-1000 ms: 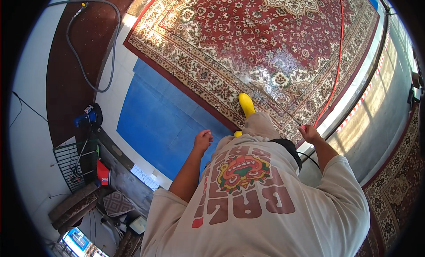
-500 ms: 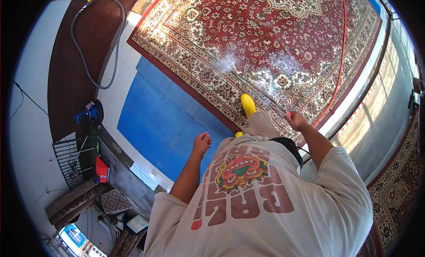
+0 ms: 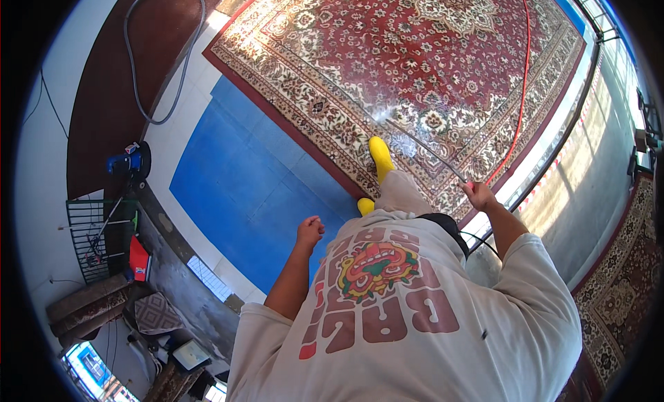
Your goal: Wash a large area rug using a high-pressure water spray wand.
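Note:
My right hand is closed round the rear end of a long thin spray wand, which slants up and left over a red patterned carpet. White spray leaves its tip close above the cream floral border. Wet, whitish patches show on the pile beside the wand. My left hand hangs over the blue flooring with its fingers curled in, and nothing shows in it. A yellow boot stands on the carpet's edge, while the other boot is partly hidden by my trousers.
A red hose runs across the carpet's right side. Blue flooring borders it on the left. A grey hose loops at upper left, above a blue machine and a metal rack. Another patterned carpet lies at far right.
The wand's tip and its spray have shifted right and slightly down, nearer my boot. My right hand has moved a little right and down. The left hand stays curled, slightly lower.

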The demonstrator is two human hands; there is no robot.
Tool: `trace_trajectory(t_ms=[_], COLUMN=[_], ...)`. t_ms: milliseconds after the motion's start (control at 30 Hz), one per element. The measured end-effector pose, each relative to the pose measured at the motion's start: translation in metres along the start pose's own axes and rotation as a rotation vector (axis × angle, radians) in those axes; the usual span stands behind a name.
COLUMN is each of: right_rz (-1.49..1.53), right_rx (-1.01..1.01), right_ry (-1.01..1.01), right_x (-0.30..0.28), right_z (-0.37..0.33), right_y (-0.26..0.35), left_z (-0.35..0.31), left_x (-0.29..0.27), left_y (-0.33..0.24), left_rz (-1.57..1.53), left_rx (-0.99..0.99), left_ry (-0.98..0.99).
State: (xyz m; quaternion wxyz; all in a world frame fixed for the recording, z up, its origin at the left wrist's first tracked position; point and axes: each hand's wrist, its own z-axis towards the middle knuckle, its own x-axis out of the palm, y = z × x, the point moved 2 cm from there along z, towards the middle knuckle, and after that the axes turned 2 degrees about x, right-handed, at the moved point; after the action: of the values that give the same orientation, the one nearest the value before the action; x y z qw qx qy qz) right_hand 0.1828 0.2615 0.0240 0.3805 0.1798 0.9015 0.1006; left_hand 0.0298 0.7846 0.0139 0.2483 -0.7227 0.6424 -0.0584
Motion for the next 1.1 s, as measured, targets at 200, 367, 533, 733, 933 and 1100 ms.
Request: trace_trajectory(t_ms=[200, 367, 533, 733, 933, 1100], right_rz=[0.032, 0.091, 0.130, 0.163, 0.234, 0.191], right_rx=[0.001, 0.000, -0.008, -0.015, 0.017, 0.054], right_ry=[-0.052, -0.114, -0.095, -0.107, 0.000, 0.054], right_x=[0.017, 0.036, 0.045, 0.052, 0.028, 0.003], right_z=[-0.072, -0.099, -0.096, -0.077, -0.065, -0.062], right_y=[-0.017, -0.040, -0.050, -0.073, -0.099, -0.130], left_z=[-0.020, -0.050, -0.045, -0.050, -0.051, -0.050], left_x=[-0.016, -0.021, -0.025, 0.016, 0.091, 0.151], left_y=[0.111, 0.118, 0.114, 0.043, -0.016, -0.048], left_rz=[0.042, 0.290, 0.090, 0.181, 0.231, 0.229], left_rx=[-0.106, -0.101, -0.088, -0.035, 0.004, 0.025], left_ry=[0.014, 0.044, 0.005, -0.046, 0.044, 0.153])
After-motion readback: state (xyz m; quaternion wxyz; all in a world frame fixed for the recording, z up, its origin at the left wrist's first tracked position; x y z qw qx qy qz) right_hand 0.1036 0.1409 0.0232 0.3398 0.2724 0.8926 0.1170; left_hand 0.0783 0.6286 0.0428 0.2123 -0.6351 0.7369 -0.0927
